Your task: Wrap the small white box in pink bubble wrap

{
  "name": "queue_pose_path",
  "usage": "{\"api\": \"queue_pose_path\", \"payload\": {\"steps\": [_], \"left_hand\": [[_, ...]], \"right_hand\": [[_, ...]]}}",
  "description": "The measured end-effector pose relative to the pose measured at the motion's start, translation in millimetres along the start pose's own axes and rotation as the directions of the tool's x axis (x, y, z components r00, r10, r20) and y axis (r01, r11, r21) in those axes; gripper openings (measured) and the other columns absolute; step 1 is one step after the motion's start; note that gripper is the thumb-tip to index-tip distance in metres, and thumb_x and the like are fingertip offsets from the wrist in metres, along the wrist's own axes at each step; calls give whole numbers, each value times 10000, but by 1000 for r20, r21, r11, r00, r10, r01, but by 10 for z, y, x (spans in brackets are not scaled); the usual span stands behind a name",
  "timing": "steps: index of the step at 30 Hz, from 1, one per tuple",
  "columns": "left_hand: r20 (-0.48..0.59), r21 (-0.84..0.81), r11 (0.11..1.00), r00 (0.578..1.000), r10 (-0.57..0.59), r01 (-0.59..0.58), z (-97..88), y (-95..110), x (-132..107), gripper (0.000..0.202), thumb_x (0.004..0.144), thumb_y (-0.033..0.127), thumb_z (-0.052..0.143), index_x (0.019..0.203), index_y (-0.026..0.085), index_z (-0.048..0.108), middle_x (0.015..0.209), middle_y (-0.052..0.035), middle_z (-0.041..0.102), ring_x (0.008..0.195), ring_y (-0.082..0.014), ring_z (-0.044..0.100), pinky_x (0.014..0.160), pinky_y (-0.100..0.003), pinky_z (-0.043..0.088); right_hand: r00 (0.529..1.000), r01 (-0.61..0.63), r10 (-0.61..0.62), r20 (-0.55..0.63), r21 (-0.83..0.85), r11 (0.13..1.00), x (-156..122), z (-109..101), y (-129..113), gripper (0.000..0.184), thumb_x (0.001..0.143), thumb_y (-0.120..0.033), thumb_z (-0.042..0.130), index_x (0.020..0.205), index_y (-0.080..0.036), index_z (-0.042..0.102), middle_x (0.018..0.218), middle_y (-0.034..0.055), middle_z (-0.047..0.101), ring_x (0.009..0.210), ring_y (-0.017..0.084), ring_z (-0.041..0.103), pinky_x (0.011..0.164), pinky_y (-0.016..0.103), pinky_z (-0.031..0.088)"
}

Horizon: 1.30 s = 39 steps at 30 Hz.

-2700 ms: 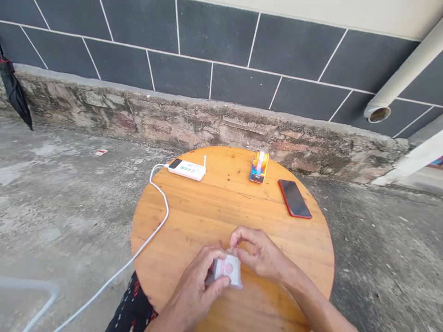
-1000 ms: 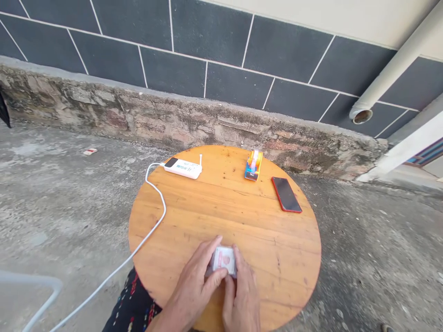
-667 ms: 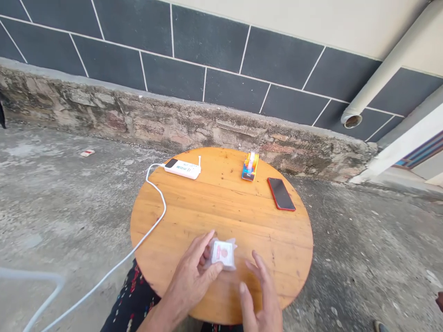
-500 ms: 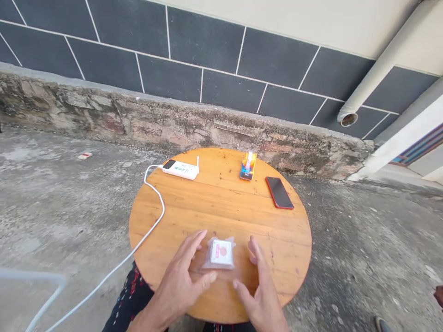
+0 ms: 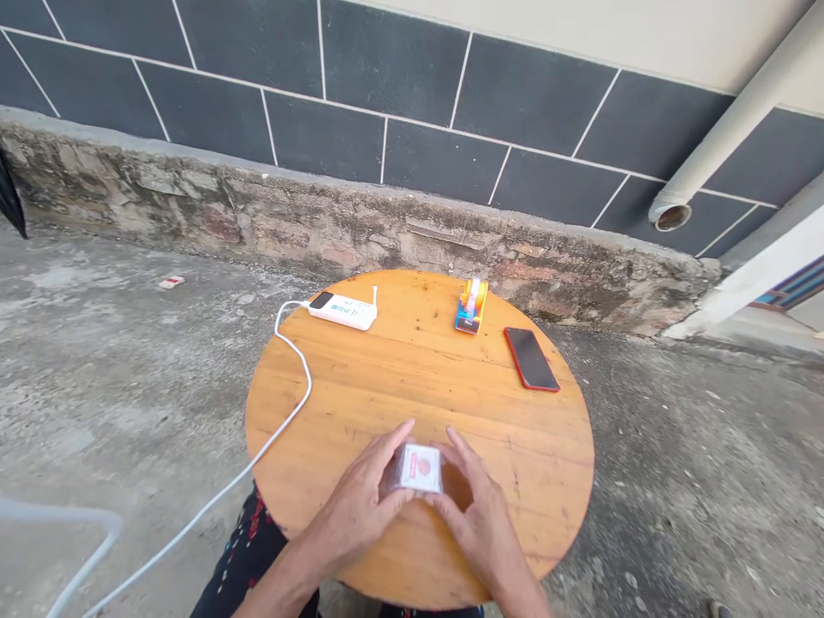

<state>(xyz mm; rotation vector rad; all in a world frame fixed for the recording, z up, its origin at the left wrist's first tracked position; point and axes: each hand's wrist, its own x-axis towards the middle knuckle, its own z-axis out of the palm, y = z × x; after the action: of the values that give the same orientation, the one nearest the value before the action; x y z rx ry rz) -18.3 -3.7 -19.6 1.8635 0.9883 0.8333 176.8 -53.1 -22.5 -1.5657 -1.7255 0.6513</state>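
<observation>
A small clear plastic packet (image 5: 420,468) with a white and red label lies near the front of the round wooden table (image 5: 515,446). My left hand (image 5: 364,506) closes in on the packet's left side, thumb and fingers touching its edges. My right hand (image 5: 473,506) meets it from the right, fingertips on its right edge. Both hands frame the packet on the tabletop.
A white power bank (image 5: 342,310) with a white cable (image 5: 283,412) sits at the table's back left. An orange and blue tape dispenser (image 5: 471,305) and a red phone (image 5: 531,359) lie at the back right. Concrete floor, a stone ledge and a drain pipe (image 5: 721,137) surround the table.
Half a second ago both hands were spread apart with the packet lying free between them. Now they have closed in and touch its sides.
</observation>
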Motion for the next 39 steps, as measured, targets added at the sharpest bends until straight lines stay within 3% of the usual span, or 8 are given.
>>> {"api": "queue_pose_path", "payload": {"steps": [5,11,16,26,31,39], "left_hand": [[-14,-24,1000,1000,-19,19,42,35,112,646,822,143,544,1425,259,345,1384,-72,509,1248,-221,495,1076,-417,385],[10,-100,991,996,-85,86,-4,30,118,715,776,171,618,1430,221,334,1442,-95,440,1298,-247,443,1102,-427,355],[-24,-195,978,996,-86,80,18,-79,39,689,834,198,574,1453,237,274,1446,-86,435,1292,-228,452,1104,-396,358],[-64,-120,990,995,-80,72,59,-81,82,611,851,200,536,1426,251,337,1323,-63,559,1191,-198,542,1045,-353,425],[-102,-48,998,994,-44,39,71,-84,71,561,854,233,554,1393,250,399,1307,-64,576,1177,-202,558,1033,-351,441],[-112,-8,999,992,-54,53,94,-102,65,481,872,261,528,1349,251,470,1355,-49,553,1235,-210,523,1071,-374,407]], "right_hand": [[998,-29,28,-58,-15,999,53,4,36,564,863,-269,560,1393,-243,370,1344,94,539,1240,252,507,1054,484,394],[999,-24,26,-19,90,996,89,-16,63,682,850,-297,601,1442,-244,268,1420,92,461,1286,233,460,1082,450,371],[997,-28,36,-65,111,993,36,26,89,705,842,-270,610,1447,-264,249,1446,79,425,1310,232,429,1096,456,350],[991,-44,55,-122,88,995,60,80,121,579,857,-263,583,1388,-244,355,1272,84,598,1182,237,560,1028,460,433],[991,-23,27,-128,28,999,58,92,112,479,862,-251,568,1323,-229,441,1280,84,594,1175,239,568,1005,435,464],[990,-40,38,-135,-13,999,33,143,145,514,888,-290,538,1375,-201,398,1327,120,558,1208,262,542,1027,489,437]]}}
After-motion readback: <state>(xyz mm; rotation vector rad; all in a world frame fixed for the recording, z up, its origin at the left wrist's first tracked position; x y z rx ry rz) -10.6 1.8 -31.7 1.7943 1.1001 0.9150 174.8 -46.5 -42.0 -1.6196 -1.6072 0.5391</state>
